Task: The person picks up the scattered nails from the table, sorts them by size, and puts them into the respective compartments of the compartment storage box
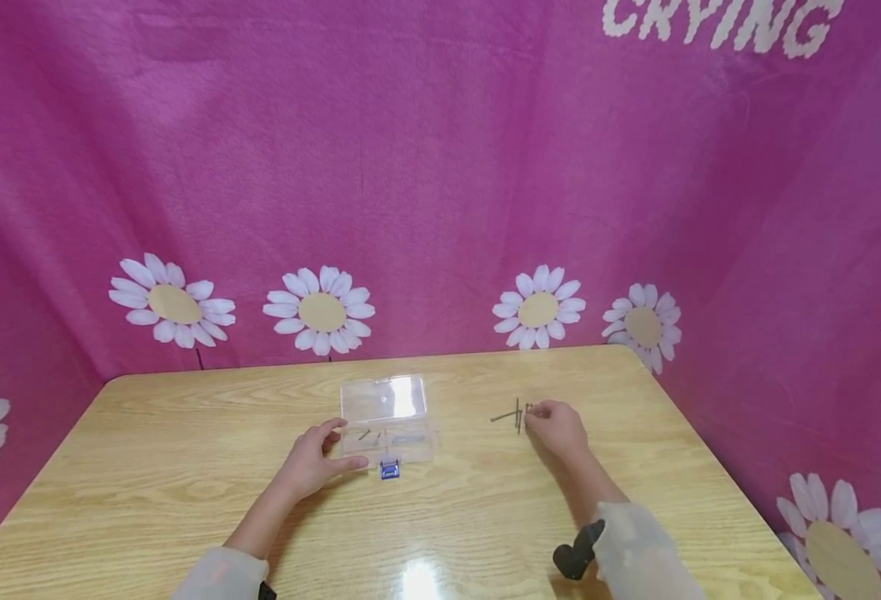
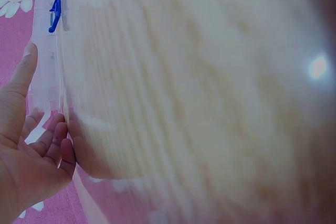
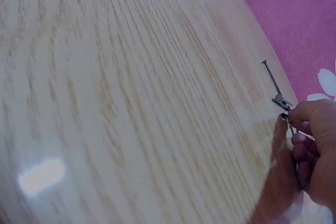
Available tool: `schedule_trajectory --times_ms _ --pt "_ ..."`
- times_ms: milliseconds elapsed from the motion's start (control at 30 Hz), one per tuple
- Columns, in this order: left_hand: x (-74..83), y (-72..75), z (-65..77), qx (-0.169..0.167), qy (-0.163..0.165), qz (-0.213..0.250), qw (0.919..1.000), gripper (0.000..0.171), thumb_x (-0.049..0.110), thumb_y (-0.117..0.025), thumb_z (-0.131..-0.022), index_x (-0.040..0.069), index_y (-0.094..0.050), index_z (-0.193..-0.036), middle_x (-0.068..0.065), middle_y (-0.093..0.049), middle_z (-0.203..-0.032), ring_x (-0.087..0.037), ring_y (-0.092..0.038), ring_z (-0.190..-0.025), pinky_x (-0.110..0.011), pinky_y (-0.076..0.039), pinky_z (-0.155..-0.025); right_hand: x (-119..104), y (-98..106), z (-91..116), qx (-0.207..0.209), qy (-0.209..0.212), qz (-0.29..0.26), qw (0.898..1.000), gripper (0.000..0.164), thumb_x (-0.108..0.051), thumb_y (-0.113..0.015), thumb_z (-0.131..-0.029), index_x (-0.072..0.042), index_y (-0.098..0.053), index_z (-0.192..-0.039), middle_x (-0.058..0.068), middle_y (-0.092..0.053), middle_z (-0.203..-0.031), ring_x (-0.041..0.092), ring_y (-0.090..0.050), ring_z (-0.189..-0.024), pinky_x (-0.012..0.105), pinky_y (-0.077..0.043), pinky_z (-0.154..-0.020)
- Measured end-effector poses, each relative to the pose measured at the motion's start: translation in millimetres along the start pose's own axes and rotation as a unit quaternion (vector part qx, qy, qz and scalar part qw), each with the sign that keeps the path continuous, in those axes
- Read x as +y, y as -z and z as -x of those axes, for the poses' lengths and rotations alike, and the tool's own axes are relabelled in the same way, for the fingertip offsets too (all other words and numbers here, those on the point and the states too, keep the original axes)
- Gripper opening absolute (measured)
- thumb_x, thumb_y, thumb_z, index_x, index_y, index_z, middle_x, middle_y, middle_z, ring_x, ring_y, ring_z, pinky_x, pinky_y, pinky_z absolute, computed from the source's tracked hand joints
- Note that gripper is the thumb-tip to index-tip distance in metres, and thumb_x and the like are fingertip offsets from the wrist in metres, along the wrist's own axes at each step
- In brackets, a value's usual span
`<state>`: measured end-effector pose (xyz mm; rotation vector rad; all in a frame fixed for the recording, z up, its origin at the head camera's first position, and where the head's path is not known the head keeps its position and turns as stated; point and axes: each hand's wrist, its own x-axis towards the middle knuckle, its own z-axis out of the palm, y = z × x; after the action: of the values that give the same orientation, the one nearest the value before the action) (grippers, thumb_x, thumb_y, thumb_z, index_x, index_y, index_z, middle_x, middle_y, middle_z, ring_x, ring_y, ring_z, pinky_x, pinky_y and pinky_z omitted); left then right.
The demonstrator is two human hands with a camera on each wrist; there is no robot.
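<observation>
A clear plastic box [image 1: 408, 454] with a blue latch [image 1: 389, 470] lies on the table, its lid [image 1: 368, 402] raised at the back. Inside its divided compartments are a few small dark nails [image 1: 364, 435]. My left hand [image 1: 311, 462] holds the box's left end, thumb along the front and fingers at the back. To the right, my right hand [image 1: 560, 427] pinches a nail at a small group of long dark nails [image 1: 518, 413] on the table. In the right wrist view, one nail [image 3: 271, 78] with a flat head sticks out past the fingertips; the fingers partly hide the others.
The wooden table [image 1: 455, 533] has rounded far corners. A pink curtain [image 1: 425, 167] with daisies hangs behind it and along both sides. A dark wrist strap [image 1: 578, 550] sits at the right sleeve.
</observation>
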<state>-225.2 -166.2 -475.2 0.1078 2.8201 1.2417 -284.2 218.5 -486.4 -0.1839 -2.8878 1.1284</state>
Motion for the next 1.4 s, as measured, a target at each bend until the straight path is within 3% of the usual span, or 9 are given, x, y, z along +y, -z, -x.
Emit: schedule_trajectory --times_ms 767,1400 --pt "0.8 0.1 0.0 -0.003 0.003 0.002 1.0 0.081 0.042 -0.078 -0.073 0.003 -0.045 -0.136 -0.017 -0.056 -0.12 -0.029 -0.051 -0.111 -0.047 -0.042 -0.097 -0.6 2.0 1.4 -0.001 -0.024 -0.008 1.0 0.026 -0.023 -0.062 -0.086 -0.002 -0.068 -0.1 0.02 -0.065 -0.113 0.035 -0.057 -0.109 0.05 -0.041 -0.097" --pt "1.4 1.0 0.8 -0.002 0.001 0.002 1.0 0.081 0.042 -0.078 -0.073 0.002 -0.045 -0.136 -0.018 -0.056 -0.12 -0.03 -0.051 -0.112 -0.047 -0.043 -0.097 -5.5 2.5 3.0 -0.01 0.001 0.032 0.999 0.021 -0.019 -0.065 -0.082 -0.003 -0.069 -0.095 0.018 -0.067 -0.107 0.034 -0.059 -0.103 0.049 -0.044 -0.091"
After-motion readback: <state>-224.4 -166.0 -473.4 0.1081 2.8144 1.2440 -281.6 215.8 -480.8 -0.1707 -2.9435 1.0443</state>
